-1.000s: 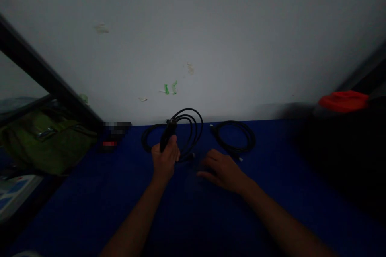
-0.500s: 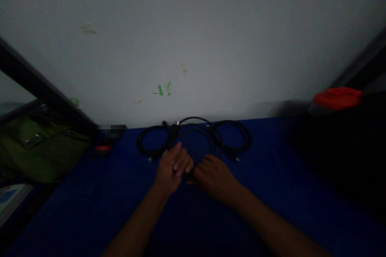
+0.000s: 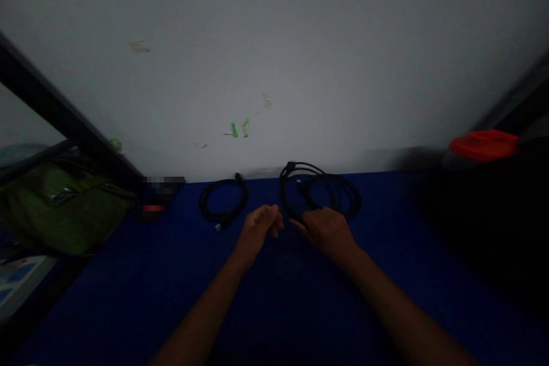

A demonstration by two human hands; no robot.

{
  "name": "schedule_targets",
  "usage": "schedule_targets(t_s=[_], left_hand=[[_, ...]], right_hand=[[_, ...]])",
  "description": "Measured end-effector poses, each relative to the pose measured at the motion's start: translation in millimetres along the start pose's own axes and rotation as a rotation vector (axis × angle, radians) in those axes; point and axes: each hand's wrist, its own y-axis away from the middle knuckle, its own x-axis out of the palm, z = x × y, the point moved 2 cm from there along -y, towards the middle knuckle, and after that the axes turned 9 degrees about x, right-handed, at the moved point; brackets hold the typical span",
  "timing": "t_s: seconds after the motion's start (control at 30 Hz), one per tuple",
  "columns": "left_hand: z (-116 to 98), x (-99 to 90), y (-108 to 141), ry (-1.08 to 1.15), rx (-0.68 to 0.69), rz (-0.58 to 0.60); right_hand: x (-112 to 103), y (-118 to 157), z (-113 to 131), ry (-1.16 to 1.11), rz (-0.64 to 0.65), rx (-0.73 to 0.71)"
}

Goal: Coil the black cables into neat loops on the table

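Observation:
My right hand is closed on the near side of a looped black cable, with its thumb pointing left. This loop lies partly over another coiled black cable on the right. To the left, my left hand hovers with fingers curled in and pressed together; no cable shows in it. Left of that hand rests a third coiled black cable, its metal plug facing me and its other end near the wall.
The coils lie on a dark blue surface against a pale wall. At the left are a green bag and a dark frame bar. An orange-red lid and a dark bulk stand on the right.
The held cable has moved right, from between the two side coils to over the right coil. My left hand has come off it; my right hand has shifted right with it.

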Motion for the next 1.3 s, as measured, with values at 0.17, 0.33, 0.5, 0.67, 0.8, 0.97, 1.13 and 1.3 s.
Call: schedule_targets(t_s=[0.17, 0.33, 0.5, 0.67, 0.8, 0.97, 1.13, 1.3], left_hand=[[6, 5.3, 1, -0.231, -0.054, 0.168], [8, 6.0, 3, -0.430, 0.003, 0.205], [8, -7.0, -2, -0.697, 0.106, 0.142], [15, -16.7, -6, -0.736, 0.126, 0.114], [19, -12.8, -4, -0.730, 0.158, 0.144], [12, -18.4, -5, -0.755, 0.208, 0.167], [3, -56.9, -16, -1.051, 0.157, 0.025], [8, -80.2, -18, -1.458, -0.035, 0.030]], right_hand=[[13, -6, -31, 0.150, 0.187, 0.295], [22, -4, -38, 0.162, 0.323, 0.362], [22, -5, -38, 0.130, 0.203, 0.314], [27, -4, -40, 0.076, 0.134, 0.275], [33, -2, -42, -0.001, 0.117, 0.254], [33, 0, -43, -0.064, 0.098, 0.251], [25, -1, -37, -0.123, 0.026, 0.274], [17, -1, -23, -0.197, -0.029, 0.233]])
